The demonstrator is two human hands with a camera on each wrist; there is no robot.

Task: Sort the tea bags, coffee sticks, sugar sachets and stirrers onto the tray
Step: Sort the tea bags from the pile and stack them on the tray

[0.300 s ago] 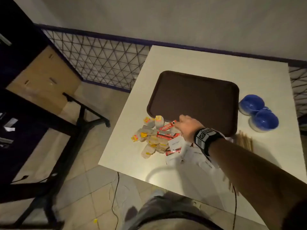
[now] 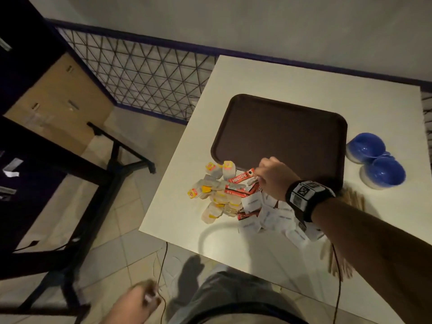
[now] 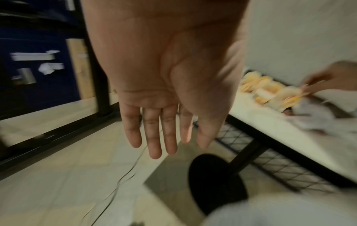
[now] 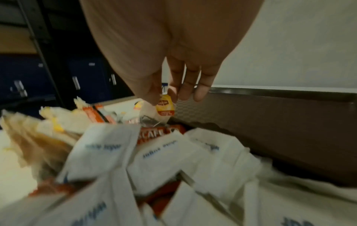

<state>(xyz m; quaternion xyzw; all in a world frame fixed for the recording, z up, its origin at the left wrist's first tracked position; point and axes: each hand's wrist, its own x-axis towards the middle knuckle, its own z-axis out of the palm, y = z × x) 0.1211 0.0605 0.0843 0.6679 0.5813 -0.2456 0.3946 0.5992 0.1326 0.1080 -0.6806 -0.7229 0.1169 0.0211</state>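
Now, right hand point(image 4: 170, 64): pinches a tea bag point(image 4: 165, 107) by its tag (bag dangling).
Tray point(image 2: 280, 136): upper right of it.
Left hand point(image 3: 164, 76): slack, far.

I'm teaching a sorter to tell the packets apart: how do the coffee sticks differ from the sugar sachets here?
Colour: the coffee sticks are red with white lettering; the sugar sachets are white with faint dark print. Shape: the coffee sticks are long and narrow; the sugar sachets are squarish. Place: the coffee sticks lie nearer the tray, the sugar sachets nearer the table's front edge. Both sit in one mixed pile, off the tray.
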